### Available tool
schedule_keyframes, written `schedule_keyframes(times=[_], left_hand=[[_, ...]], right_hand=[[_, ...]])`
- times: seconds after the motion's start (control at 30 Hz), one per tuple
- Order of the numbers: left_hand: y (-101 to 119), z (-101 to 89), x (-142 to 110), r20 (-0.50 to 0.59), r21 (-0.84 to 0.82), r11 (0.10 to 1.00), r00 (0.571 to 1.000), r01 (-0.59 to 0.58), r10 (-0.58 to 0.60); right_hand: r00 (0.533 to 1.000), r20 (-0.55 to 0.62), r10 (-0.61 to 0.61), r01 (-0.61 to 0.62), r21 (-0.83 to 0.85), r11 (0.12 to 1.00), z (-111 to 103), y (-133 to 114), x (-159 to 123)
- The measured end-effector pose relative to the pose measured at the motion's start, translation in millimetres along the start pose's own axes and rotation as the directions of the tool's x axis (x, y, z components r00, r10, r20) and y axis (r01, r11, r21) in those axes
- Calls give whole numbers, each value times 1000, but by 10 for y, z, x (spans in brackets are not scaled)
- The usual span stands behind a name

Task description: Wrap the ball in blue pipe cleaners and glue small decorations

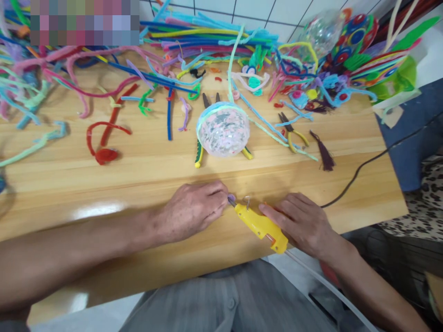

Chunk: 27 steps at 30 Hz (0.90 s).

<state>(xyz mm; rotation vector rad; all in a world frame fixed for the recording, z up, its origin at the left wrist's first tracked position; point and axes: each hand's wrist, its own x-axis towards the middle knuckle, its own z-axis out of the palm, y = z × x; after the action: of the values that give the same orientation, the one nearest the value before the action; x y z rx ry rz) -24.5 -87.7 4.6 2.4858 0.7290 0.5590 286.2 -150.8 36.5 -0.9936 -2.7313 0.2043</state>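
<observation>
My right hand (304,221) is wrapped round a yellow hot glue gun (259,223), whose nozzle points up and to the left. A clear glue stick (325,281) trails out of its back end. The fingers of my left hand (197,207) are pinched on a small purple piece (231,198), and the nozzle tip meets it or lies just in front; which one I cannot tell. Beyond my hands a clear ball (224,131) with a blue and green pipe cleaner band rests over green-and-yellow-handled pliers (198,154).
Smaller yellow-handled pliers (294,138) and a dark tassel (322,150) lie at the right. Pipe cleaners (214,39) are heaped along the back, with a red one (107,154) at the left. A black cord (360,170) crosses the right edge of the wooden table (145,170).
</observation>
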Motion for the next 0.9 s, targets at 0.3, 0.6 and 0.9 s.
schedule_keyframes(times=[0.3, 0.6, 0.9], left_hand=[[-16, -4, -1, 2, -2, 1000, 1000, -5, 5], [4, -22, 12, 2, 20, 1000, 1000, 5, -5], [21, -16, 7, -15, 119, 993, 1000, -20, 22]], right_hand=[[1000, 2, 3, -3, -3, 1000, -9, -10, 31], [998, -55, 36, -37, -11, 999, 30, -39, 13], [996, -69, 57, -55, 23, 998, 11, -15, -43]])
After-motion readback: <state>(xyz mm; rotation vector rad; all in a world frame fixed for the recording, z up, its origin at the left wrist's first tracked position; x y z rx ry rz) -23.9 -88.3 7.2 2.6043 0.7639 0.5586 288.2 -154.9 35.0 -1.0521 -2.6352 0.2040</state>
